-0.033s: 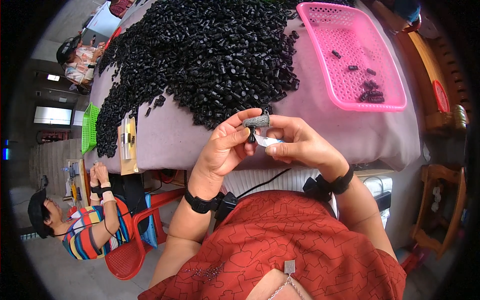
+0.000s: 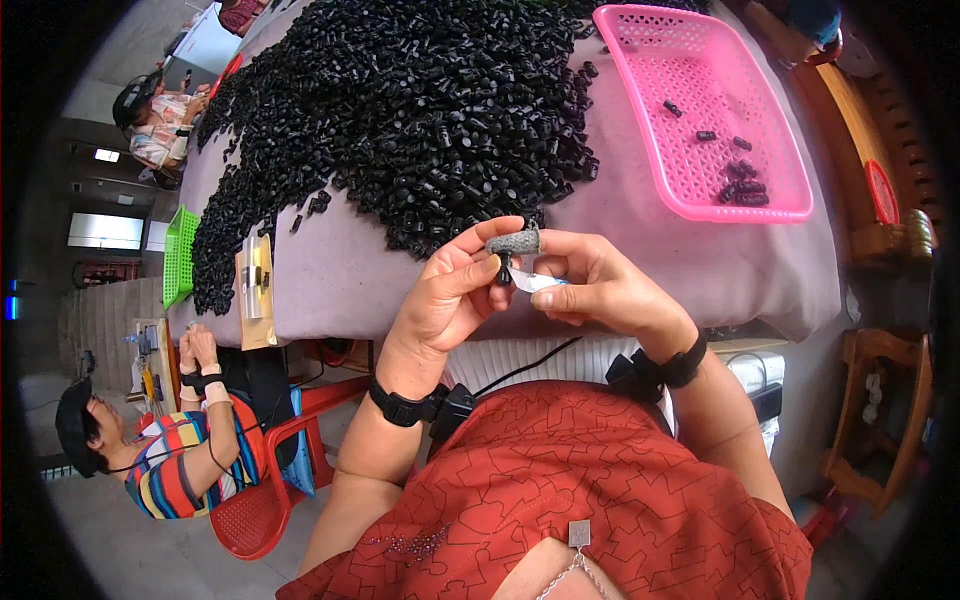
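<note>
Just in front of the table edge, my left hand [image 2: 447, 288] pinches a small black plastic part [image 2: 504, 271] between thumb and fingers. My right hand [image 2: 612, 292] is closed on a thin, pale blade-like strip [image 2: 524, 282], which has some blue near the thumb. The strip's tip touches or nearly touches the black part. A grey knitted finger cover [image 2: 514, 243] sits on my right index finger, over the top of the part. Beyond my hands spreads a large pile of similar black parts [image 2: 440, 130]. Fingers hide much of the held part.
A pink plastic basket [image 2: 655, 175] with several black parts stands at the right. At the left are a green basket [image 2: 180, 257] and a tan card with a clear sleeve [image 2: 257, 318]. A co-worker in a striped shirt [image 2: 190, 465] sits left near a red chair [image 2: 262, 515]; another person [image 2: 160, 125] sits farther off.
</note>
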Action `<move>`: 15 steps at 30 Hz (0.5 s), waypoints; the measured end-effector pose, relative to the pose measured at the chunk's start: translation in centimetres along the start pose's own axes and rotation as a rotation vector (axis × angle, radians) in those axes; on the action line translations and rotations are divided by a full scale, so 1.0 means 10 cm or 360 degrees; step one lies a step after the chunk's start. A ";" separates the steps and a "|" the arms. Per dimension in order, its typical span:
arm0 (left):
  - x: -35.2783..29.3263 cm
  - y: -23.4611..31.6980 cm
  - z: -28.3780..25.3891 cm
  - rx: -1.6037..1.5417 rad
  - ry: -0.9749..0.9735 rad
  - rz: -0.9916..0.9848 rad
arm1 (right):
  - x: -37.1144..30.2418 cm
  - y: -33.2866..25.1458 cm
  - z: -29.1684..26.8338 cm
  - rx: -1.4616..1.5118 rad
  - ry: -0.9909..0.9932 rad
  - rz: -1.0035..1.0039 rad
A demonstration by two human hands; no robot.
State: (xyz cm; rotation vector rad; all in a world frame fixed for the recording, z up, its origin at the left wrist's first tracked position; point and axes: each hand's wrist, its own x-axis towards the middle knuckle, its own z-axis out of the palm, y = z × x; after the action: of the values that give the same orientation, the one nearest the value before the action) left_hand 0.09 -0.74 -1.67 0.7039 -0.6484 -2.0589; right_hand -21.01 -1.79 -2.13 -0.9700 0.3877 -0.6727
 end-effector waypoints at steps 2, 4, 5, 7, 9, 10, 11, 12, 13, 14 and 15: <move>0.01 0.01 0.00 0.0025 0.0003 0.0003 | 0.01 0.00 0.00 -0.0013 0.0026 0.0003; 0.05 0.03 0.02 0.0062 0.0017 0.0001 | 0.03 0.00 -0.03 -0.0032 0.0063 -0.0007; 0.08 0.04 0.03 0.0097 0.0035 0.0001 | 0.05 0.01 -0.07 -0.0043 0.0057 -0.0042; 0.10 0.05 0.03 0.0125 0.0038 -0.0010 | 0.03 -0.01 -0.08 -0.0051 0.0064 -0.0085; 0.15 0.07 0.02 0.0160 0.0018 -0.0030 | 0.01 -0.08 -0.08 -0.0063 0.0102 -0.0075; 0.16 0.09 0.00 0.0167 0.0091 0.0005 | 0.00 -0.11 -0.09 -0.0071 0.0130 -0.0097; 0.20 0.12 -0.03 0.0173 0.0161 0.0039 | -0.01 -0.15 -0.11 -0.0030 0.0192 -0.0119; 0.25 0.17 -0.03 0.0114 0.0178 0.0108 | -0.03 -0.19 -0.13 0.0007 0.0252 -0.0140; 0.29 0.23 -0.01 0.0119 0.0208 0.0148 | -0.03 -0.19 -0.15 -0.0009 0.0281 -0.0163; 0.35 0.27 0.02 0.0181 0.0230 0.0198 | 0.00 -0.12 -0.19 0.0006 0.0462 -0.0221; 0.43 0.32 0.11 0.0238 0.0257 0.0255 | 0.04 -0.05 -0.24 0.0020 0.0636 -0.0277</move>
State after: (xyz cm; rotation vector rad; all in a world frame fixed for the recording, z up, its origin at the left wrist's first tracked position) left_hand -1.03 -5.81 0.21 0.8660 -0.7460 -1.7999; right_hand -22.34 -3.75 -2.95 -0.8616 0.6539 -1.0313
